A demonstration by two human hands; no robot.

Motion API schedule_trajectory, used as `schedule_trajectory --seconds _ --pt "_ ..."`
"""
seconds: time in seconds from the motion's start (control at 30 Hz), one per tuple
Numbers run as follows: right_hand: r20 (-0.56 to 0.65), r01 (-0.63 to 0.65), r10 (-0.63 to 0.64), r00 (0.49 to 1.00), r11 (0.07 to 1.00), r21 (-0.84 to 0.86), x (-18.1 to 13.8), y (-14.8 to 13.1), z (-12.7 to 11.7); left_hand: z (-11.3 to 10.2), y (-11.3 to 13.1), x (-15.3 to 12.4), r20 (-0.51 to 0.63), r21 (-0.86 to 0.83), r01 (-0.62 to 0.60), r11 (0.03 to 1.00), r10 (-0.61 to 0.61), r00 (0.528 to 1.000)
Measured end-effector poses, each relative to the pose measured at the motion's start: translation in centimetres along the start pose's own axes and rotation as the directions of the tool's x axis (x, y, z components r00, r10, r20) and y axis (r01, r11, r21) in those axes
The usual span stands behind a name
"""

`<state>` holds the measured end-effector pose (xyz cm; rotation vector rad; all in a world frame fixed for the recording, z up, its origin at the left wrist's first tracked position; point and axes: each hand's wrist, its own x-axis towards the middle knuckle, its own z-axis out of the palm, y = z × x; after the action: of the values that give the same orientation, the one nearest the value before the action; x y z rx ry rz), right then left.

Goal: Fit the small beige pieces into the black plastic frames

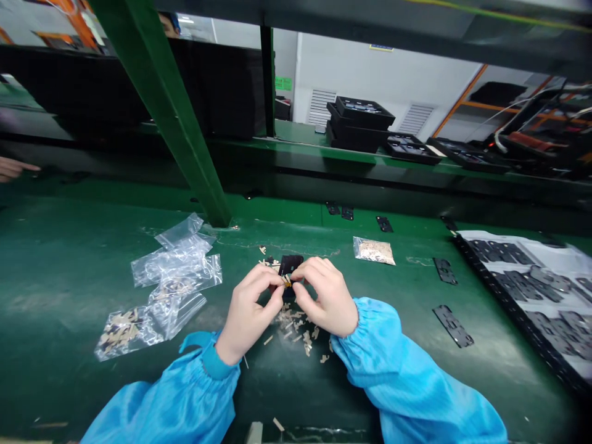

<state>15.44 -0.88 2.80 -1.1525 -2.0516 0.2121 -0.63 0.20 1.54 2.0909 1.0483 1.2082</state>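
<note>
My left hand (pixel 252 308) and my right hand (pixel 324 296) meet over the green bench, both in blue sleeves. Their fingertips pinch a tiny tan piece (pixel 287 280) between them, right against a small black part (pixel 290 265) that shows just above the fingers. Which hand bears the black part is hidden. Under the hands lies a scatter of small tan pieces (pixel 298 330).
Clear plastic bags (pixel 178 271), some with tan pieces, lie to the left. A small filled bag (pixel 374 251) lies to the right. Flat black parts (pixel 452 325) lie near a tray of parts (pixel 531 283). A green post (pixel 185 148) stands ahead. Another person's hand (pixel 13 168) shows far left.
</note>
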Motion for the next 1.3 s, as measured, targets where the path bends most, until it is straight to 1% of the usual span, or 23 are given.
schedule_trajectory --seconds 0.17,0.27,0.37,0.43,0.47,0.53,0.6,0.67,0.8,0.9,1.03,1.13,1.23,1.3 --pt "0.034 0.04 -0.041 0.999 0.999 0.02 0.1 0.1 0.1 0.0 0.2 -0.1 0.017 0.02 -0.015 1.0 0.014 1.0" --pt "0.048 0.053 -0.056 0.997 0.997 0.056 0.2 0.4 0.0 -0.1 0.3 0.0 0.024 0.015 -0.003 1.0 0.002 1.0" --pt "0.041 0.028 -0.033 0.999 0.993 0.114 0.4 0.6 -0.6 -0.4 0.0 0.1 0.022 -0.02 0.058 0.998 -0.058 0.998" --pt "0.04 0.028 -0.032 0.999 0.993 0.112 0.5 0.7 -1.0 -0.5 -0.3 0.2 0.018 -0.063 0.125 0.99 -0.124 0.992" --pt "0.051 0.051 -0.056 0.997 0.995 0.086 0.5 0.7 -1.2 -0.6 -0.5 0.3 0.022 -0.092 0.161 0.983 -0.16 0.987" --pt "0.086 0.152 -0.15 0.985 0.988 -0.023 0.6 0.7 -1.4 -0.6 -0.8 0.3 0.038 -0.166 0.227 0.96 -0.224 0.974" --pt "0.116 0.264 -0.247 0.962 0.95 -0.168 0.5 0.7 -1.5 -0.5 -1.0 0.3 0.06 -0.254 0.277 0.927 -0.271 0.961" --pt "0.121 0.326 -0.304 0.945 0.909 -0.259 0.5 0.8 -1.4 -0.4 -1.1 0.3 0.078 -0.344 0.307 0.887 -0.299 0.951" --pt "0.064 0.363 -0.359 0.931 0.897 -0.25 0.3 0.7 -1.3 -0.3 -1.0 0.3 0.148 -0.452 0.372 0.811 -0.343 0.928" --pt "0.023 0.364 -0.372 0.928 0.889 -0.277 0.3 0.4 -1.1 -0.3 -0.9 0.2 0.219 -0.478 0.415 0.774 -0.353 0.91" --pt "0.01 0.352 -0.369 0.929 0.877 -0.327 0.4 0.1 -0.9 -0.3 -0.5 0.2 0.286 -0.499 0.461 0.734 -0.363 0.887" --pt "-0.016 0.358 -0.381 0.925 0.883 -0.303 0.4 0.1 -0.8 -0.3 -0.4 0.2 0.305 -0.488 0.481 0.729 -0.374 0.876" --pt "-0.048 0.371 -0.394 0.918 0.894 -0.252 0.3 0.2 -0.9 -0.2 -0.3 0.2 0.309 -0.481 0.481 0.733 -0.371 0.876" --pt "-0.076 0.345 -0.367 0.927 0.915 -0.209 0.3 0.3 -1.0 -0.2 -0.3 0.2 0.292 -0.489 0.469 0.735 -0.369 0.882"
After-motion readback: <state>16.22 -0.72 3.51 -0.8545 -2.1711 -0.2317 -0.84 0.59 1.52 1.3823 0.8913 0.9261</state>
